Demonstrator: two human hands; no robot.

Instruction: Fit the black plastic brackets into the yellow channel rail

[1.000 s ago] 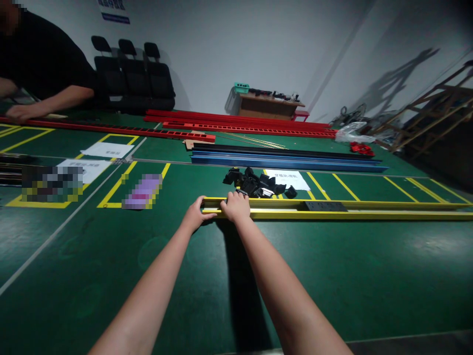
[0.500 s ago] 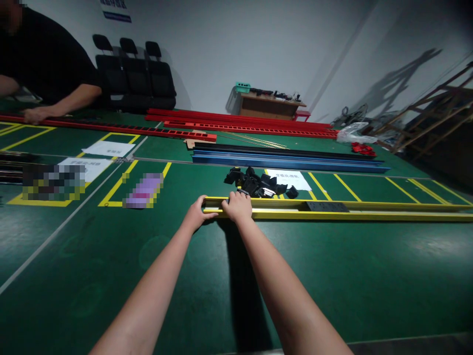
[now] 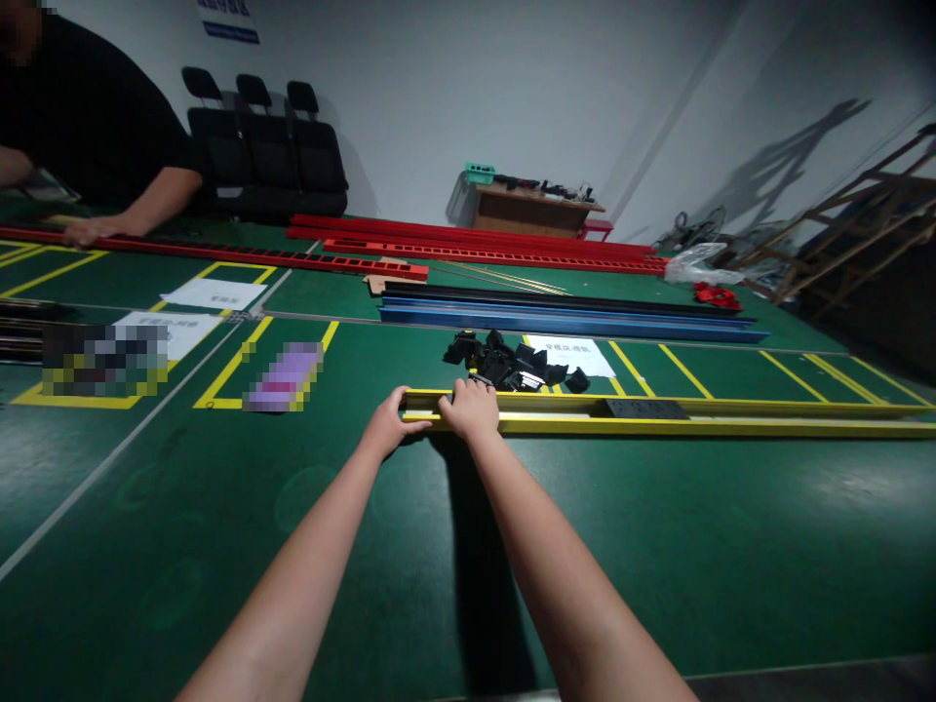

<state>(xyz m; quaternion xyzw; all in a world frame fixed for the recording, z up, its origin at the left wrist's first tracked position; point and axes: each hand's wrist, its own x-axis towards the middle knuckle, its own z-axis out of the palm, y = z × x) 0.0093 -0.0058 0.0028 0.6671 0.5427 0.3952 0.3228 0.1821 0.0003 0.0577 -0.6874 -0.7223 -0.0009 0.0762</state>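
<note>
A long yellow U-shaped channel rail [image 3: 767, 425] lies across the green table, running off the right edge of the view. My left hand [image 3: 390, 426] grips its left end, thumb along the near wall and fingers around the end. Just to the right, my right hand [image 3: 472, 408] is closed over the channel, its fingers at the far wall; what lies under that palm is hidden. A dark flat plate with small holes [image 3: 644, 409] sits inside the channel, right of my hands. Behind the rail is a pile of small black parts [image 3: 497, 361], close to my right fingers.
Blue and black rails [image 3: 570, 317] lie beyond the black parts, with red rails [image 3: 483, 234] farther back. A white printed sheet [image 3: 574, 357] lies behind the channel. At far left, a co-worker's hand [image 3: 95, 229] rests on a red slotted rail [image 3: 292, 258]. A purple blurred item [image 3: 285, 378] lies left.
The co-worker's hand has slid a little to the right along the red slotted rail. My hands and the yellow channel rail stay in the same place.
</note>
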